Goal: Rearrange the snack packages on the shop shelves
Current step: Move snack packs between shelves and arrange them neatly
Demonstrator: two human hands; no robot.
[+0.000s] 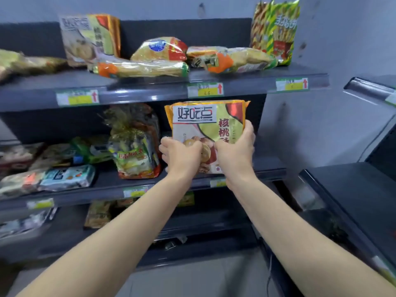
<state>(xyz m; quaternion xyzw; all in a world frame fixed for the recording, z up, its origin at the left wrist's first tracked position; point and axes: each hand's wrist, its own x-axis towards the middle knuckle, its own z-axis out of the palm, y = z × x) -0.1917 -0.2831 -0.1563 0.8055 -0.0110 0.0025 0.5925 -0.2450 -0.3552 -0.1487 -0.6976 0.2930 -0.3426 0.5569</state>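
Both hands are on the walnut cookie packet (205, 129). My left hand (182, 155) wraps its lower-left corner. My right hand (234, 151) clamps the right edge, fingers curled round it.

Two-handed because the packet is wide, flat and floppy. I judge a one-corner grip would let it sag.

It's upright, label facing out, at the right end of the middle shelf (270, 166). Its top edge sits just under a price tag (205, 90) on the top shelf (257, 78) lip. Can't tell if the bottom edge is on the board or just off it; my wrists cover it.

My read: I'm standing it face-out so the brand reads from the aisle. The matching packet (85, 37) at the back of the top shelf stands the same way.

The left neighbour is a crinkly cellophane snack bag (135, 144), near but apparently not touching.

Risk: it's a thin packet and I can't see what's behind it, so it may tip forward on release. I'd lean it against the rear panel before letting go.

On the top shelf a long pack (141, 68) lies flat and a fries-print bag (275, 31) stands at the right. Those probably need sorting too.
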